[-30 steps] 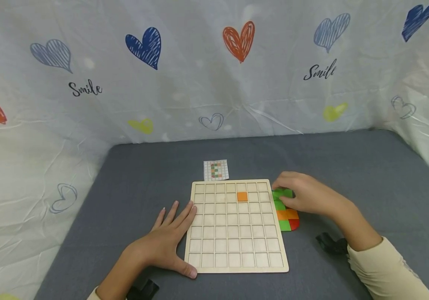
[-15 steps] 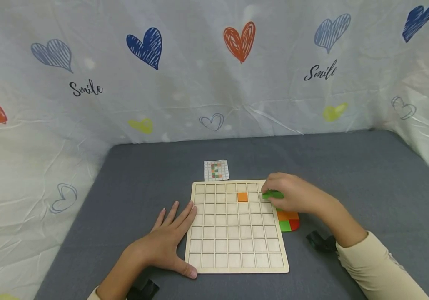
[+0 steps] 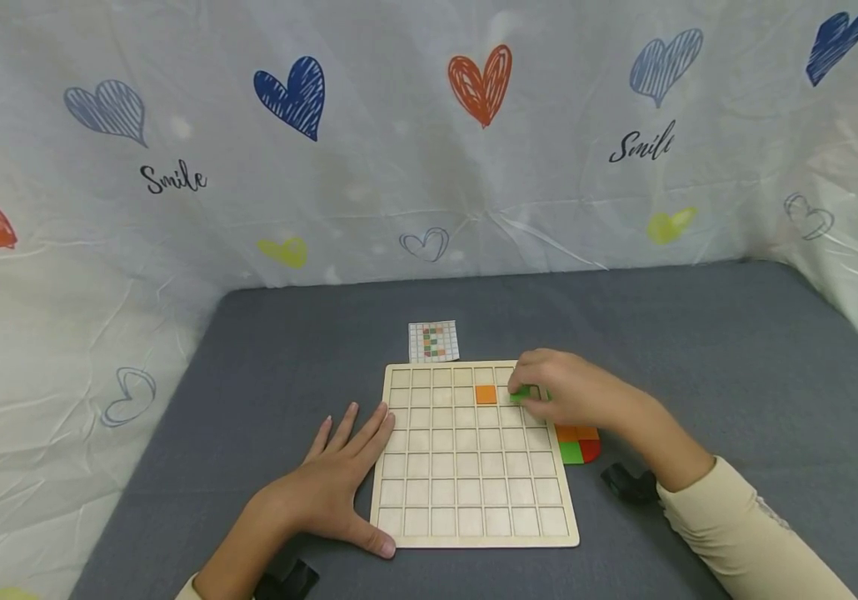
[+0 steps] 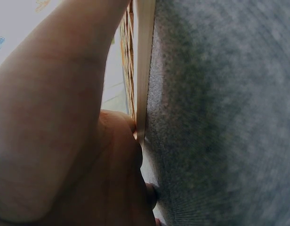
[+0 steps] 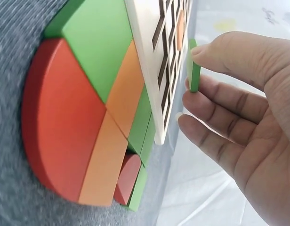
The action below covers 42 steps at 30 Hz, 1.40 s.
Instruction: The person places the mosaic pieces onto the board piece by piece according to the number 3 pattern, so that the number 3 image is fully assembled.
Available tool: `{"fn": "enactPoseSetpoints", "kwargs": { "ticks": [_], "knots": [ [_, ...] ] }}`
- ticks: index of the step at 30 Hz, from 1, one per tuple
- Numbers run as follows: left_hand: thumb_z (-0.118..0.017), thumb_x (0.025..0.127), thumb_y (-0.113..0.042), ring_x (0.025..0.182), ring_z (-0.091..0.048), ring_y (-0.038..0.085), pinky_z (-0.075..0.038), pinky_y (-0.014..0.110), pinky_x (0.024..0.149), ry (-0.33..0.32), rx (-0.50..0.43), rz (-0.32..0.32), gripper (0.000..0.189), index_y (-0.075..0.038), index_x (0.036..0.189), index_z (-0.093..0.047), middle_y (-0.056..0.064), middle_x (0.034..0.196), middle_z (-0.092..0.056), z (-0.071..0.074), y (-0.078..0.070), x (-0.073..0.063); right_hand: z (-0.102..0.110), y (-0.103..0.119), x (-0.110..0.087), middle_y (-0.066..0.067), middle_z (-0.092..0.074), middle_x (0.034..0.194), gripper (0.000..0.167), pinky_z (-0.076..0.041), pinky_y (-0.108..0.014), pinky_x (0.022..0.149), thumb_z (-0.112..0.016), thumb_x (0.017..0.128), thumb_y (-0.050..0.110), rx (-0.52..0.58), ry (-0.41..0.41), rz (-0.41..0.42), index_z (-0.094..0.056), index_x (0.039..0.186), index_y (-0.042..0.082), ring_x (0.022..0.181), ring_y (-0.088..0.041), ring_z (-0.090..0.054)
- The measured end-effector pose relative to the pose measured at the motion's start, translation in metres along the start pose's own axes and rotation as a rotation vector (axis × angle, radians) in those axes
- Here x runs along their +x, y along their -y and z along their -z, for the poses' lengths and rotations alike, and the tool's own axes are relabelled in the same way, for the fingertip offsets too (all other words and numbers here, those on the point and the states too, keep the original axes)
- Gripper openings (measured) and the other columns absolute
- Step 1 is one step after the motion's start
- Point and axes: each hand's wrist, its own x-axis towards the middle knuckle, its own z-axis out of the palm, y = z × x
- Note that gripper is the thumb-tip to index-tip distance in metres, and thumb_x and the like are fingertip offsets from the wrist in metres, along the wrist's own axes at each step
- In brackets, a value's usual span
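A pale wooden grid board (image 3: 453,467) lies flat on the grey-covered table. One orange square tile (image 3: 486,394) sits in a cell of its second row from the top. My right hand (image 3: 582,390) pinches a green square tile (image 5: 195,70) between thumb and fingertips. In the head view it is over the board's upper right cells, just right of the orange tile. Whether the green tile touches the board cannot be made out. My left hand (image 3: 320,496) lies with spread fingers along the board's left edge, fingertips and thumb touching it.
Along the board's right side lie several loose flat pieces, among them a red rounded piece (image 5: 65,122), an orange piece (image 5: 105,160) and a green piece (image 5: 95,47). A small printed grid card (image 3: 433,342) lies behind the board. A white curtain (image 3: 369,167) hangs beyond the table.
My right hand has picked a green tile from the loose pieces and moved left with it over the board. My left hand has stayed at the board's left edge.
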Motion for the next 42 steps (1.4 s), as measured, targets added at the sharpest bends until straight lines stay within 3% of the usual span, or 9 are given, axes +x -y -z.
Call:
{"fn": "enactPoseSetpoints", "kwargs": {
  "ticks": [10,25,42],
  "knots": [
    [-0.070,0.059,-0.088,0.149,0.017,0.033,0.011,0.063,0.114,-0.004,-0.003,-0.006,0.142,-0.021,0.163,-0.002,-0.004,0.167,0.009,0.001,-0.001,-0.001,-0.004,0.003,0.008,0.002,-0.068,0.100,0.021,-0.054,-0.034,0.078,-0.071,0.085,-0.003,-0.003,0.013,-0.001,-0.077,0.100,0.009,0.091,-0.017,-0.060],
    [-0.070,0.058,-0.088,0.150,0.016,0.033,0.010,0.063,0.114,-0.006,0.000,-0.002,0.142,-0.022,0.163,-0.002,-0.004,0.167,0.008,0.000,-0.001,-0.001,-0.010,0.007,0.019,0.001,-0.068,0.098,0.013,-0.053,-0.035,0.080,-0.074,0.085,0.001,-0.040,0.013,0.045,-0.077,0.096,0.008,0.092,-0.018,-0.060],
    [-0.069,0.057,-0.089,0.150,0.016,0.034,0.009,0.064,0.114,-0.007,0.013,-0.006,0.143,-0.021,0.163,-0.002,-0.003,0.167,0.009,0.001,-0.001,-0.001,-0.016,0.011,0.030,0.001,-0.068,0.099,0.016,-0.053,-0.034,0.081,-0.073,0.086,0.000,-0.017,0.012,0.066,-0.077,0.098,0.011,0.094,-0.017,-0.061]
  ]
}}
